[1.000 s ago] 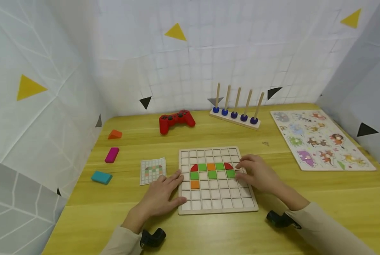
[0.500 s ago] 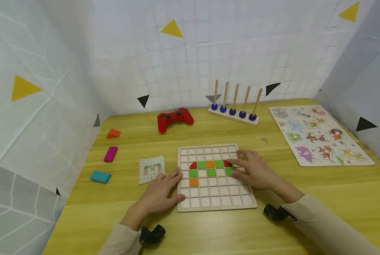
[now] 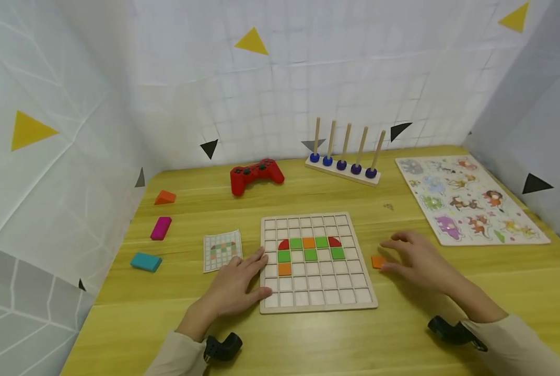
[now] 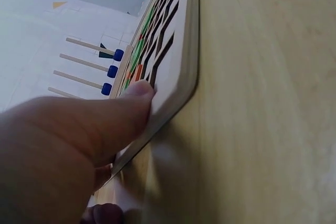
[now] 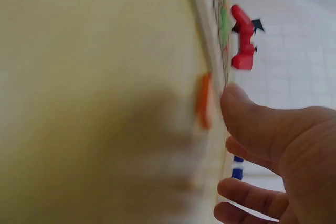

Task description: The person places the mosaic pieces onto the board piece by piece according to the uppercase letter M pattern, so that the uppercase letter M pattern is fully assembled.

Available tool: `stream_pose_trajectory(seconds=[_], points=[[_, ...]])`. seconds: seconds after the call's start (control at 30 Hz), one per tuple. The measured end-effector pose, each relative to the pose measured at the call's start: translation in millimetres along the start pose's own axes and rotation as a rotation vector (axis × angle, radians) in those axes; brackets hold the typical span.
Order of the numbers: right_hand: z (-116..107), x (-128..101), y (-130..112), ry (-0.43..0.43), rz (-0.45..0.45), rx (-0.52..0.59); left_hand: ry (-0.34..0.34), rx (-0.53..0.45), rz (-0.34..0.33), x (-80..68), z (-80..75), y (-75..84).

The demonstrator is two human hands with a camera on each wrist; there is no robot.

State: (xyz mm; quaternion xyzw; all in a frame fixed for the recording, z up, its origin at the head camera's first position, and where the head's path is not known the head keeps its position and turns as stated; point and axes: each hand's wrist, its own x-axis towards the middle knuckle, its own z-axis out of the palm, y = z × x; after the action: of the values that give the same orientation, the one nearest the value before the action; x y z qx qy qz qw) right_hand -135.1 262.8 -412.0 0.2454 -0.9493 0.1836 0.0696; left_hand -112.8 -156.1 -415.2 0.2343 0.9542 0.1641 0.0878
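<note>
A wooden grid board (image 3: 317, 310) lies on the table with green, orange and red tiles in its cells. Two red quarter-round tiles (image 3: 335, 242) cap the ends of the top tile row. My left hand (image 3: 230, 287) rests along the board's left edge, fingers extended and thumb on the rim, as the left wrist view also shows. To the right of the board, my right hand (image 3: 418, 263) hovers by a loose orange square tile (image 3: 377, 261). Thumb and fingers are spread apart. In the right wrist view the orange tile (image 5: 203, 102) lies on the table, near the thumb.
A pattern card (image 3: 216, 261) lies left of the board, partly behind my left hand. Further left are blue (image 3: 146, 262), magenta (image 3: 161, 228) and orange (image 3: 165, 197) blocks. Behind are a red game controller (image 3: 256, 176), a peg stand (image 3: 343, 171) and an animal puzzle (image 3: 473, 201).
My right hand has left the tiles at the board's right side and moved right, off the board. The loose orange tile now shows beside it. My left hand has stayed put.
</note>
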Motion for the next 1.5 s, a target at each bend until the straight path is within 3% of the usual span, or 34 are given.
stream_pose_trajectory(seconds=[0.13,0.33,0.53,0.7,0.83,1.07,1.5], points=[[4,-10,6,0.012,-0.005,-0.003,0.007,0.026,0.001,-1.4,-2.3,-1.0],[12,-5,3,0.044,-0.004,0.016,0.006,0.016,0.007,-2.7,-2.2,-2.4],[10,-5,-1,0.023,0.058,0.044,0.009,0.017,0.018,-0.1,1.8,-1.8],[7,0,-9,0.055,0.081,0.086,0.016,0.035,0.009,1.1,3.5,-1.1],[8,10,-23,0.065,0.047,0.105,0.029,0.037,0.007,1.5,1.8,-0.3],[16,24,-46,-0.011,-0.013,0.096,0.021,0.027,0.011,-0.1,1.1,-0.3],[26,28,-57,-0.013,-0.097,0.048,0.010,0.026,0.012,0.5,0.6,-1.0]])
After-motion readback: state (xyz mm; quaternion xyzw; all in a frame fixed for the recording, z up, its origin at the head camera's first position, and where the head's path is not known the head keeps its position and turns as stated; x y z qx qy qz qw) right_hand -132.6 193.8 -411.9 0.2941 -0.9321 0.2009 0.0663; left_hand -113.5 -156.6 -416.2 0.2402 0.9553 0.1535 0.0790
